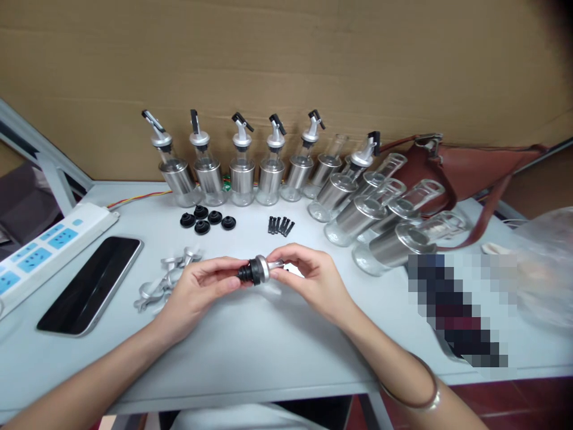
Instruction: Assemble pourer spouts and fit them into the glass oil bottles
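Note:
Both of my hands meet over the middle of the pale table [250, 352]. They hold one small pourer spout [258, 270] between them, a silver collar with a black rubber stopper. My left hand [201, 286] pinches the black stopper end. My right hand [308, 278] grips the silver spout end with fingers curled. Just left of my left hand lies a pile of silver spout parts [163, 280]. Several black rubber stoppers [207, 220] and small black caps [280, 225] lie farther back.
A row of glass and steel bottles with spouts [242, 170] stands along the cardboard wall. Open bottles [380, 221] lie tilted at the right beside a brown bag [465, 167]. A phone [92, 283] and power strip [45, 242] sit at left. A plastic bag [544, 263] is far right.

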Action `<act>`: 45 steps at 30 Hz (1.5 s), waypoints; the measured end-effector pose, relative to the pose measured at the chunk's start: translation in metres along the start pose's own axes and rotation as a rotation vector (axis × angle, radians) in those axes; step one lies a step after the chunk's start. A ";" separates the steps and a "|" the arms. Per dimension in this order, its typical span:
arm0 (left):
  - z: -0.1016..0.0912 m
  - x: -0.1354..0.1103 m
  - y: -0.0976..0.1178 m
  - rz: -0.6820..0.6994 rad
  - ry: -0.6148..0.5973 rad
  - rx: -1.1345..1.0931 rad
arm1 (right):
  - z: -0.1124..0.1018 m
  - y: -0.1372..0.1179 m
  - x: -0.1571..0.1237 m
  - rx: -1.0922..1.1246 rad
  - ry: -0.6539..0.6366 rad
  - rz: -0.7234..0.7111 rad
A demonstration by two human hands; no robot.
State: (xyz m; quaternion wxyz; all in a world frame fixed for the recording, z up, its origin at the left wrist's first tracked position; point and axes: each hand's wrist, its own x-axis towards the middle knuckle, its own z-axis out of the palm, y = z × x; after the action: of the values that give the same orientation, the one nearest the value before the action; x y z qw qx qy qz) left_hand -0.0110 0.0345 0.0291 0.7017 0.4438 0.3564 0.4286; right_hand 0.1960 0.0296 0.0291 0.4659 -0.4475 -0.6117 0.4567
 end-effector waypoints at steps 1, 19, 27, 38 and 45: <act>0.000 0.000 0.000 -0.009 -0.008 -0.017 | 0.000 0.000 0.000 -0.001 -0.008 0.005; 0.002 0.005 0.005 -0.200 0.002 -0.155 | -0.001 -0.002 -0.005 -0.111 -0.086 -0.149; 0.005 0.004 0.002 -0.182 -0.024 -0.153 | -0.002 -0.003 -0.003 -0.170 -0.047 -0.459; 0.001 0.003 -0.002 -0.127 -0.075 -0.131 | -0.001 -0.001 -0.002 -0.170 -0.052 -0.507; 0.001 0.003 -0.004 -0.136 -0.203 -0.137 | -0.001 0.001 -0.002 -0.171 -0.059 -0.477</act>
State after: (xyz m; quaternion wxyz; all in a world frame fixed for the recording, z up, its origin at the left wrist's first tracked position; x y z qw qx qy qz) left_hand -0.0075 0.0363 0.0257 0.7903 0.4105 0.2828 0.3564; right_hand 0.1975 0.0277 0.0283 0.5029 -0.3147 -0.7496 0.2935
